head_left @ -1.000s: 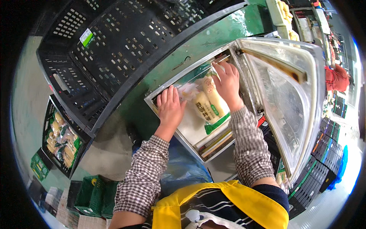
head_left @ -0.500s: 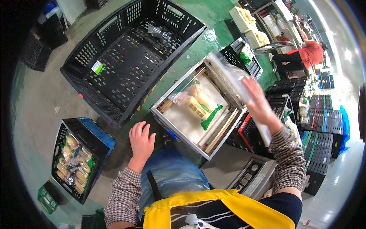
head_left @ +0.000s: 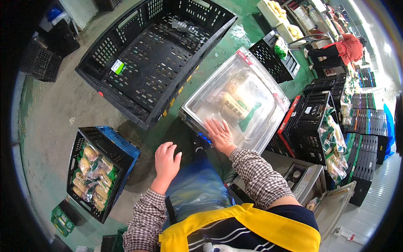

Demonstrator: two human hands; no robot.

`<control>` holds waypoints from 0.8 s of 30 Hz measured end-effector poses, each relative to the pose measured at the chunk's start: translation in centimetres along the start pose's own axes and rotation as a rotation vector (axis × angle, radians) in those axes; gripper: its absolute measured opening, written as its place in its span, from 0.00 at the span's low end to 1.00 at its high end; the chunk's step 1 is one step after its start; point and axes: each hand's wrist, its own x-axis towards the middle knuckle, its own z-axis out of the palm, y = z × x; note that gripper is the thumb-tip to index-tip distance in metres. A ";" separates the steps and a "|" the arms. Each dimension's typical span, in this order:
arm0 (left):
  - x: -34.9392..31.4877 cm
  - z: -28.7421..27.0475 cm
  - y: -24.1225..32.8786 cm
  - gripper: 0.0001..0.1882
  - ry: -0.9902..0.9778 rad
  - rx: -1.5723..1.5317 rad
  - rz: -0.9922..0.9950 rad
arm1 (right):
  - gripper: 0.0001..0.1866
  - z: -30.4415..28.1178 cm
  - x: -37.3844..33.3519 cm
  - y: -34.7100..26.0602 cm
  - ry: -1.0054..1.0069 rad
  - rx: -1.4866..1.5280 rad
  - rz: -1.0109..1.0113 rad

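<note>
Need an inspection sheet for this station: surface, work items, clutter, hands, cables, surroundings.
Surface: green floor, with a shiny, wet-looking spot by the large black crate.
Work items: vacuum sealer, clear lid lowered over bagged pale vegetables; latching cannot be told.
Clutter: clear plastic scrap inside that crate.
Hands: right hand on the lid's near edge, fingers spread; left hand open, holding nothing.
Cables: nothing seen for certain.
Surroundings: person in red bending, far right; stacked crates, right.
</note>
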 end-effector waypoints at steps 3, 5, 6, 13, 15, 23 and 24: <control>-0.5 0.3 -0.8 0.15 -0.026 0.006 -0.018 | 0.27 0.6 0.0 0.1 -0.018 -0.003 0.005; 0.0 0.5 -0.7 0.15 -0.034 0.012 -0.028 | 0.27 0.8 -0.1 0.3 -0.039 -0.018 0.007; 0.5 0.7 -0.4 0.15 -0.047 -0.002 -0.010 | 0.27 0.9 -0.2 0.4 -0.024 -0.011 0.004; 4.8 2.0 2.9 0.16 -0.107 -0.054 0.128 | 0.31 1.2 -0.2 0.3 -0.025 0.010 0.004; 5.5 3.2 3.5 0.16 -0.136 -0.062 0.150 | 0.30 1.4 -0.3 0.3 -0.015 0.016 0.005; 8.6 9.8 7.4 0.22 -0.230 -0.052 0.254 | 0.29 1.2 -1.0 0.7 -0.165 -0.309 -0.027; 9.4 10.0 7.9 0.24 -0.250 -0.086 0.290 | 0.29 0.8 -0.4 0.7 -0.264 -0.440 -0.044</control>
